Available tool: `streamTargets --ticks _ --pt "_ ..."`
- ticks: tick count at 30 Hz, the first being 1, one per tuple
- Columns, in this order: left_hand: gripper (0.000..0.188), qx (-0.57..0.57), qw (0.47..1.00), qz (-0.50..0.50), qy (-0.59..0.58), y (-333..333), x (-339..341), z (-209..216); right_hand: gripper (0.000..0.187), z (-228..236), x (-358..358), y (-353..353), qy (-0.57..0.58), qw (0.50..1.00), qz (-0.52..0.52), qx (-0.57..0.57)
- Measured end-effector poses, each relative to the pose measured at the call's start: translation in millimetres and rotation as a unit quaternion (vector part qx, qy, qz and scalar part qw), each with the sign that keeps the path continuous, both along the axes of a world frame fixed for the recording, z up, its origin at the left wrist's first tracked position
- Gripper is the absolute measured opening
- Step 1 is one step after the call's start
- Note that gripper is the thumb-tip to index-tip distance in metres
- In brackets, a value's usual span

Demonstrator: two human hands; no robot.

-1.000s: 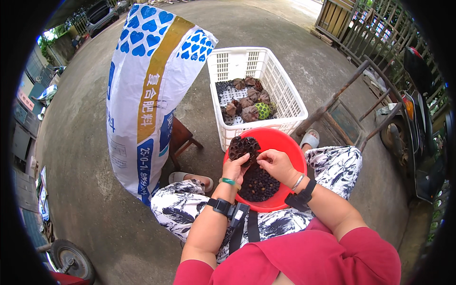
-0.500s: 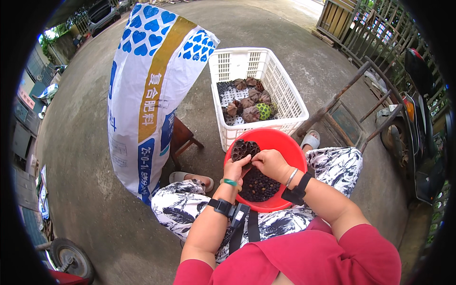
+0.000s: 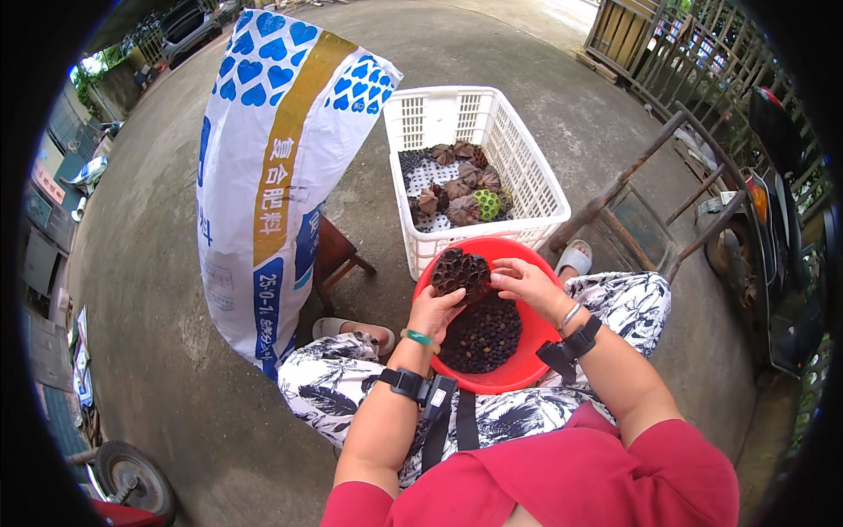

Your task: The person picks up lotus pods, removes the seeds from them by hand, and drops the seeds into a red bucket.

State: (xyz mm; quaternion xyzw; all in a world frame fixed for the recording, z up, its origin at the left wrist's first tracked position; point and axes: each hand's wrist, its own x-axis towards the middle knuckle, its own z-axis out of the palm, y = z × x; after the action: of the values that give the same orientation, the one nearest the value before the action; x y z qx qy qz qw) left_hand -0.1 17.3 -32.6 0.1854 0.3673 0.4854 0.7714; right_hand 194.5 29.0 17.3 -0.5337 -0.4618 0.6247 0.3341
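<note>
My left hand (image 3: 436, 314) grips a dark brown dried lotus seed pod (image 3: 460, 272) from its near side, its holed face turned up. My right hand (image 3: 523, 286) is at the pod's right edge, fingers partly spread; whether the fingertips touch the pod is hard to tell. Both hands are over a red plastic basin (image 3: 531, 341). In the basin lies a heap of dark lotus seeds (image 3: 481, 338), a few of them brownish. Just beyond, a white plastic crate (image 3: 533, 176) holds several brown dried pods (image 3: 463, 209) and one green lotus pod (image 3: 486, 204).
A tall white woven sack (image 3: 255, 176) with blue hearts stands at the left, beside a small wooden stool (image 3: 338, 255). To the right are a worn wooden chair (image 3: 628, 220) and a parked scooter (image 3: 773, 263). A wheel (image 3: 133, 479) shows at the lower left.
My right hand has moved right, from a pinch at the pod's near edge to looser, spread fingers. The pod has shifted slightly right and shows more of its holed face.
</note>
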Motion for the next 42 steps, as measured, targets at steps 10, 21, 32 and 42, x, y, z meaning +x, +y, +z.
streamTargets --ticks 10,21,32,42 --pt "0.026 -0.067 0.996 0.035 0.051 3.6 -15.3 18.7 0.024 38.9 4.2 37.7 0.09 0.995 0.015 -0.051" --pt "0.021 0.018 0.969 -0.056 0.238 -5.8 -48.2 29.3 0.012 187.3 -23.2 168.4 0.142 0.977 -0.146 0.061" --pt "0.023 0.002 0.96 -0.127 0.249 40.8 -67.6 46.0 0.022 382.6 -249.4 330.8 0.068 0.973 0.104 0.192" --pt "0.02 -0.055 0.979 -0.087 0.173 200.5 -52.0 -65.0 0.021 171.4 -160.4 577.8 -0.07 0.987 0.099 0.101"
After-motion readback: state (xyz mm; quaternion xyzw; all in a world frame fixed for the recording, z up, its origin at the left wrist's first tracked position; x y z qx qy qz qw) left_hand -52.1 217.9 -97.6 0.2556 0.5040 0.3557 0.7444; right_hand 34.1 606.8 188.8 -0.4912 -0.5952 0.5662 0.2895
